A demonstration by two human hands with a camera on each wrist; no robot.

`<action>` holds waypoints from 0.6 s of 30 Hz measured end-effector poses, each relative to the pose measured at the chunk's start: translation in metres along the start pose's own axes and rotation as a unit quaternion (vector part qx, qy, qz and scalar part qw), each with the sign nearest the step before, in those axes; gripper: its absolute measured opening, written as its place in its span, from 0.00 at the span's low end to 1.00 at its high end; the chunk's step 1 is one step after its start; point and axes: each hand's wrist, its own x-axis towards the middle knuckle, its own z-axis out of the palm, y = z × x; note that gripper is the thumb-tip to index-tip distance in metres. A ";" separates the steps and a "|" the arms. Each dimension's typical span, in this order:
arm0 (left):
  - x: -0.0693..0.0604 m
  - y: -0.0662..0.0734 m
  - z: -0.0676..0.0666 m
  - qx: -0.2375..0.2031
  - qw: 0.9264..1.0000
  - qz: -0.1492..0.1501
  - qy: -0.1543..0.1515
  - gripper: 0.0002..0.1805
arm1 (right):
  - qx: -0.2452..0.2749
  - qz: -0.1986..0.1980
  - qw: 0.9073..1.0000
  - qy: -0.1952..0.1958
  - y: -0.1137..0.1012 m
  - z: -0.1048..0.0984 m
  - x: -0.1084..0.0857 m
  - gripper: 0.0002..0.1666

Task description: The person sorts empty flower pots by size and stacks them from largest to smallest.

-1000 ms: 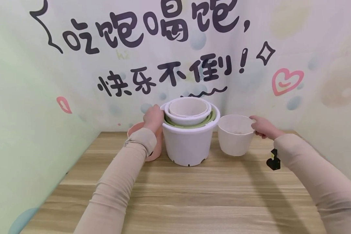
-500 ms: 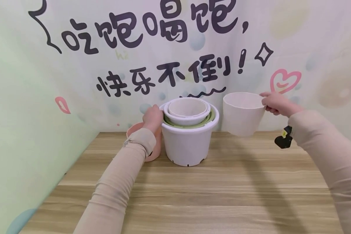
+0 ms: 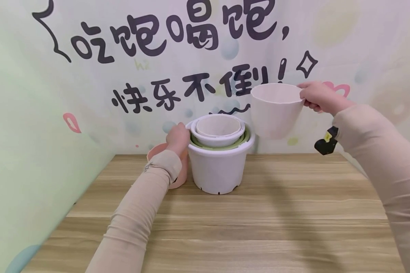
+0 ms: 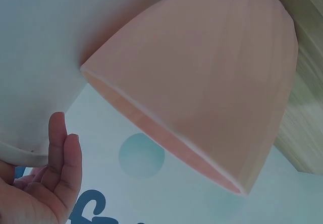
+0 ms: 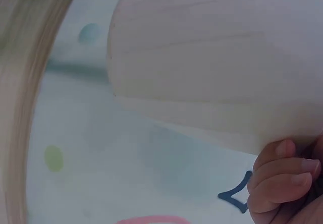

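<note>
In the head view, a large white pot (image 3: 218, 172) stands upright. Nested in it are a green pot (image 3: 238, 145), a smaller white pot (image 3: 216, 142) and a cream pot (image 3: 219, 126). My left hand (image 3: 178, 137) grips the large pot's left rim; in the left wrist view the fingers (image 4: 65, 171) curl at that rim. A pink pot (image 3: 182, 179) stands on the left, partly behind my arm. My right hand (image 3: 318, 96) pinches the right rim of another cream pot (image 3: 275, 117), raised off the table and right of the stack. Its wall fills much of the right wrist view.
The wood-grain table (image 3: 225, 227) ends at a back wall hanging (image 3: 140, 129) with black lettering. A pale green wall (image 3: 37, 151) borders the left side. A small black device (image 3: 325, 143) is worn at my right wrist.
My right hand has lifted the separate cream pot from the table, first up and slightly right, then higher and back left toward the stack. My left hand has stayed at the large pot's rim.
</note>
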 end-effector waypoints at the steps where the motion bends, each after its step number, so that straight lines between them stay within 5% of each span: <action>1: 0.000 0.000 0.000 -0.001 1.000 0.000 -0.001 0.17 | 0.002 -0.002 1.000 0.000 -0.005 0.000 -0.001 0.33; 10: 0.001 0.001 0.000 -0.001 1.000 -0.002 -0.003 0.17 | 0.019 -0.023 0.999 0.027 -0.041 0.011 0.001 0.27; 18: -0.001 0.001 -0.002 -0.006 1.000 0.000 -0.004 0.17 | 0.054 -0.051 0.996 0.051 -0.070 0.044 0.008 0.25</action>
